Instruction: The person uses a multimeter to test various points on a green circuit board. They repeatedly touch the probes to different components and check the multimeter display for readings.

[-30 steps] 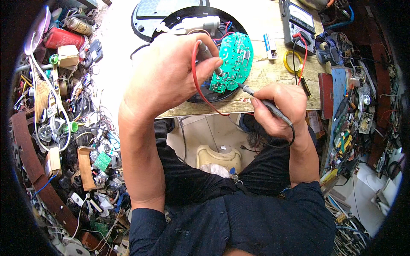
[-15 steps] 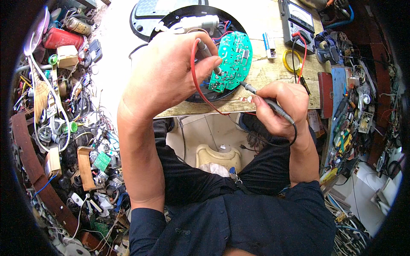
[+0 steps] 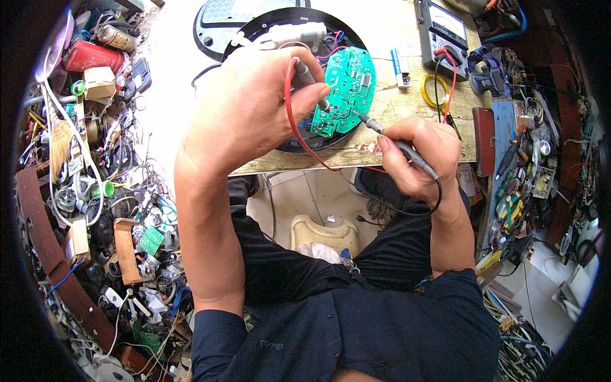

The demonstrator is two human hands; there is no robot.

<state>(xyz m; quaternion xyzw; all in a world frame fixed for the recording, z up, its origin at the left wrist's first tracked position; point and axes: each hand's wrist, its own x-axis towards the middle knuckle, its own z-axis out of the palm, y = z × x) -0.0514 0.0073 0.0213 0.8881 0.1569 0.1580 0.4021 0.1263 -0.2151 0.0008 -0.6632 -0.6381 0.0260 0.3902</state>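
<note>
A green circuit board [image 3: 349, 89] stands tilted over a round black housing [image 3: 254, 30] on the wooden table. My left hand [image 3: 254, 102] is closed on a grey test probe [image 3: 304, 71] with a red lead, its tip down at the board's left part. My right hand [image 3: 423, 156] grips another grey test probe [image 3: 407, 149] with a black lead; its tip meets the board's lower right area. Whether either tip touches metal is too small to tell. Inside the housing lies a white motor-like part [image 3: 296, 33] with red and blue wires. The left fingers partly hide the housing.
An analog multimeter [image 3: 443, 35] with red and black leads stands at the back right. Near it lie a small blue-and-white box [image 3: 401, 67] and a yellow wire coil [image 3: 434, 90]. Cluttered parts fill both sides; a cream stool [image 3: 326, 233] is between my legs.
The right probe has moved left and up, its tip going from just off the board's lower edge onto the board. My left hand and its probe have stayed nearly still.
</note>
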